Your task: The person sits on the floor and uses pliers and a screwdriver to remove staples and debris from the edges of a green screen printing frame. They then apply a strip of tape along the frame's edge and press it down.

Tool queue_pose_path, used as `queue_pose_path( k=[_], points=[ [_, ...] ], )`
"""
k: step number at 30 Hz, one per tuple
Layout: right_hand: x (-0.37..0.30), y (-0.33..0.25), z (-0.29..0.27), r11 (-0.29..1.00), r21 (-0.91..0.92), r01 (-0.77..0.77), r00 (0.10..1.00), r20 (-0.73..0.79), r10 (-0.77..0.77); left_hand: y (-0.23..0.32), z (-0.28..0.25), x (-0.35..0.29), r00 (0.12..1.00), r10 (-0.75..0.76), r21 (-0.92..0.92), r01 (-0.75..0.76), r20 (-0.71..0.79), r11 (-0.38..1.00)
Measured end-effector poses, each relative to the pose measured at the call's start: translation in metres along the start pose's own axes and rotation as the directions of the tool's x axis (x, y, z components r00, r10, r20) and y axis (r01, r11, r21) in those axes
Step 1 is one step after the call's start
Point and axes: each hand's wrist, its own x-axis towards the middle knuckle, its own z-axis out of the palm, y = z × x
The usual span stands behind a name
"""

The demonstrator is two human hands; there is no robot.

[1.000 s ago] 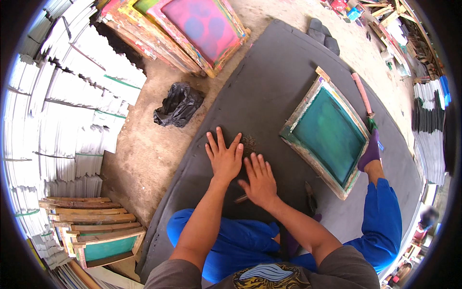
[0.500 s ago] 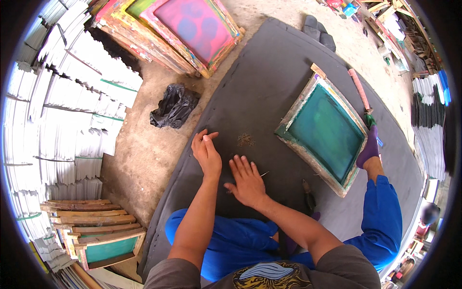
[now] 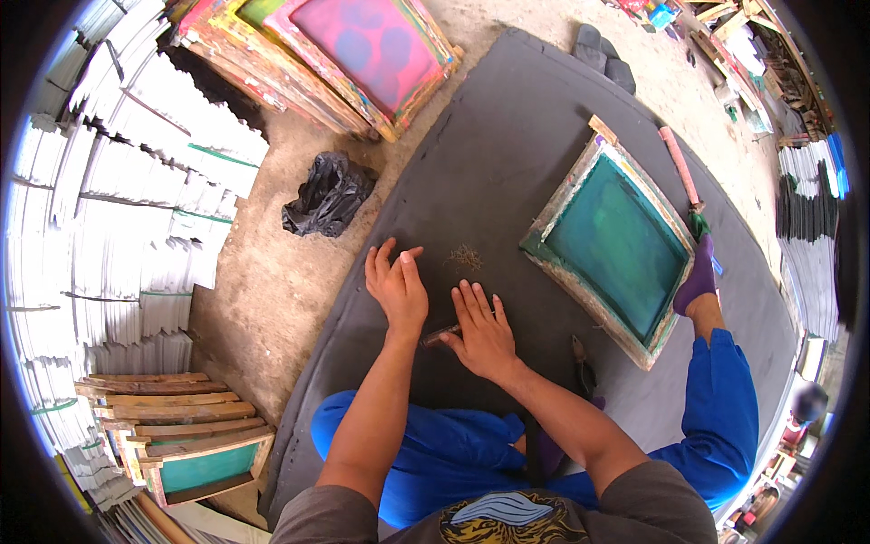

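My left hand [image 3: 400, 292] is raised over the black mat [image 3: 507, 127], its fingers slightly curled and apart, with nothing in it. To its right, my right hand [image 3: 482, 334] lies flat, palm down, fingers stretched out. Beneath that palm is a thin tool whose dark handle end [image 3: 439, 337] shows beside the thumb; the rest is mostly hidden. Just beyond the fingertips sits a small pile of thin metal bits [image 3: 466, 258], perhaps staples. Pliers with dark handles [image 3: 584, 364] rest to the right of my right forearm.
A wooden screen frame with green mesh [image 3: 621, 249] lies at the right, near my purple-socked foot [image 3: 696, 279]. Beyond it is a pink-handled tool [image 3: 680, 168]. A black plastic bag [image 3: 328, 195] and stacked frames [image 3: 199, 462] stand left, by white sheet stacks [image 3: 154, 236]. Slippers [image 3: 603, 59] lie far off.
Both hands have shifted slightly right; my right hand has also moved a little away from me or turned, and more of the tool's handle end shows beside its thumb.
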Motion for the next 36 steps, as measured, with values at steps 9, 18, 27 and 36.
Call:
queue_pose_path(
  k=[9,18,27,36],
  points=[
    [0.041,0.022,-0.009,0.997,0.029,0.067,0.967,-0.247,-0.058,-0.005,-0.003,0.002,0.999,-0.031,0.127,0.026,0.044,0.992],
    [0.086,0.02,0.003,0.979,0.034,-0.2,0.868,-0.457,0.193,-0.036,-0.032,0.043,0.977,-0.119,0.253,0.162,-0.176,0.954],
    [0.099,0.046,0.025,0.999,0.037,0.007,0.788,-0.615,0.017,-0.037,-0.047,0.079,0.991,-0.136,0.062,0.136,-0.01,0.989],
    [0.101,0.056,0.02,0.997,0.02,0.078,0.783,-0.62,-0.049,-0.061,-0.042,0.078,1.0,-0.017,0.185,0.014,0.014,0.983]
  ],
)
